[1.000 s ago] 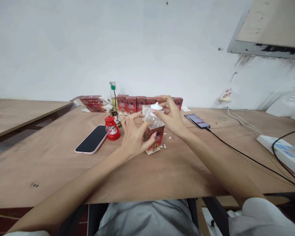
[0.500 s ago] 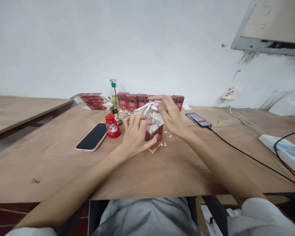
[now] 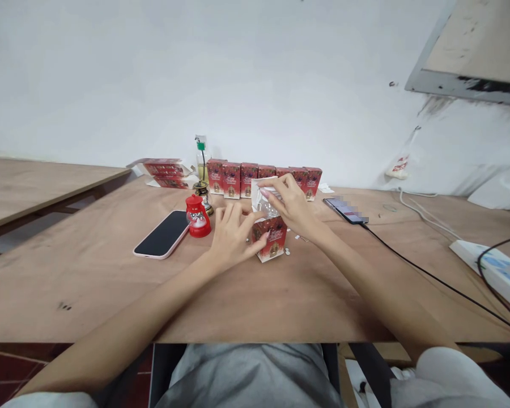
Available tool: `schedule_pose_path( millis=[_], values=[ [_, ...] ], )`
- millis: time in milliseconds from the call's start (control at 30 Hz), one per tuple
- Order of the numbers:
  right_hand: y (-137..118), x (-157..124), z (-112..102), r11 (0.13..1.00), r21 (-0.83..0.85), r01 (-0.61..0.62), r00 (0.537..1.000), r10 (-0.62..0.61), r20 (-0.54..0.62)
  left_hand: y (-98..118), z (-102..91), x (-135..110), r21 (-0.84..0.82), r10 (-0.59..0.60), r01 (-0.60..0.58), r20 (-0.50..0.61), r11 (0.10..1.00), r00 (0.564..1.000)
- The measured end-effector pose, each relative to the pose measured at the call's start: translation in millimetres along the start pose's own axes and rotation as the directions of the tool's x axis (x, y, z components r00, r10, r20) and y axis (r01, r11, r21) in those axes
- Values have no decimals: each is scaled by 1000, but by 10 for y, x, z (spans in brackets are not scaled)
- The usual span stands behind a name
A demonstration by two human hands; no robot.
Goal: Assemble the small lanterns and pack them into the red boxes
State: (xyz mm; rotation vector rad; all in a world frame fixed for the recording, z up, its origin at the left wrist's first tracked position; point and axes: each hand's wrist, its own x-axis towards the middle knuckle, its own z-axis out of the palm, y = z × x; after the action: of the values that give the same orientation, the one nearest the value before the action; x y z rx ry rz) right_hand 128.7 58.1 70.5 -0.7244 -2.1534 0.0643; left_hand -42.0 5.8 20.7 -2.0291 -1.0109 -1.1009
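A small red printed carton (image 3: 272, 237) stands upright on the table in front of me, its top unfolded. Clear plastic wrapping (image 3: 267, 208) sticks up from the opening, against a raised white flap. My left hand (image 3: 234, 231) holds the carton's left side, its thumb across the front face. From the right, my right hand (image 3: 292, 205) reaches over the top, with thumb and fingers closed on the plastic. What is inside the wrapping cannot be made out. To the left are a red miniature lantern (image 3: 199, 217) and a dark bronze-coloured one (image 3: 204, 195).
Several closed red cartons (image 3: 231, 181) line up behind my hands. Flattened cartons (image 3: 166, 170) lie at the back left, beside a bottle (image 3: 202, 164) with a green-topped tube. A pink-edged phone (image 3: 162, 234), a cabled phone (image 3: 345, 209) and a power strip (image 3: 491, 269) flank the workspace.
The carton has turned so its printed front faces me more. The plastic sits lower in its opening, and my right hand has moved slightly downward. The view has shifted a little.
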Motion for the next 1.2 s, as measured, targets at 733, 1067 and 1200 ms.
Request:
schedule_pose_path(
  millis=[733,1067,1200],
  values=[
    [116,117,-242,869,472,-146,987,92,135,42,53,-108,-54,-34,27,-132,998,991],
    [284,119,68,211,912,-351,853,474,219,116,100,-146,-220,-75,72,-5,973,997],
    [211,110,62,142,916,-376,788,570,234,86,106,-139,-219,-65,87,106,972,992]
  ],
)
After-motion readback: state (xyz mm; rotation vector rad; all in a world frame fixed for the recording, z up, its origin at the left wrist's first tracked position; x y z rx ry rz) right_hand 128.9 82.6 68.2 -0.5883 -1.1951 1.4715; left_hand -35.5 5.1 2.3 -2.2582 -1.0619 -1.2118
